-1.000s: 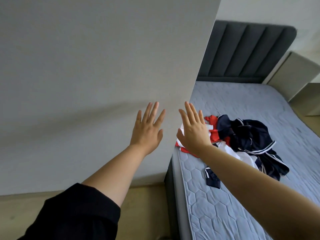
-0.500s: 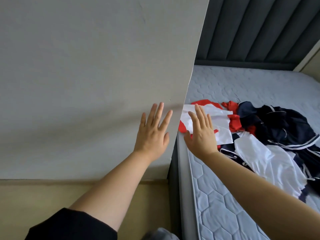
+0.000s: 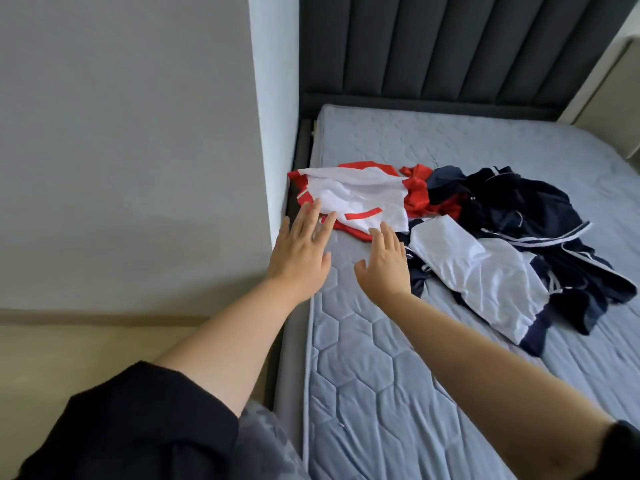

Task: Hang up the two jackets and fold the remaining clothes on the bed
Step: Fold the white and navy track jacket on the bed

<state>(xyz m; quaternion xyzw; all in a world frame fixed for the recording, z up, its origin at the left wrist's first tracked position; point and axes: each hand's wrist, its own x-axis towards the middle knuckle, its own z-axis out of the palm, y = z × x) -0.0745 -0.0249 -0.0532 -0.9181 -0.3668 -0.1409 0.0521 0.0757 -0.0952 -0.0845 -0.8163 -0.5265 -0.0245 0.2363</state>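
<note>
A heap of clothes lies on the grey quilted mattress. Nearest the wall is a white and red garment. To its right lie a white garment with navy trim and a dark navy jacket with white stripes. My left hand reaches out with fingers straight, its fingertips at the near edge of the white and red garment. My right hand is also open, fingers pointing at the same garment's lower edge. Neither hand holds anything.
A grey wall stands close on the left, its corner right beside the bed. A dark padded headboard closes the far end. Beige floor shows at lower left. Bare mattress stretches in front of the clothes.
The view has swung right and down past the wall corner, showing more of the bed. Both hands have moved forward over the mattress to the edge of the white and red garment.
</note>
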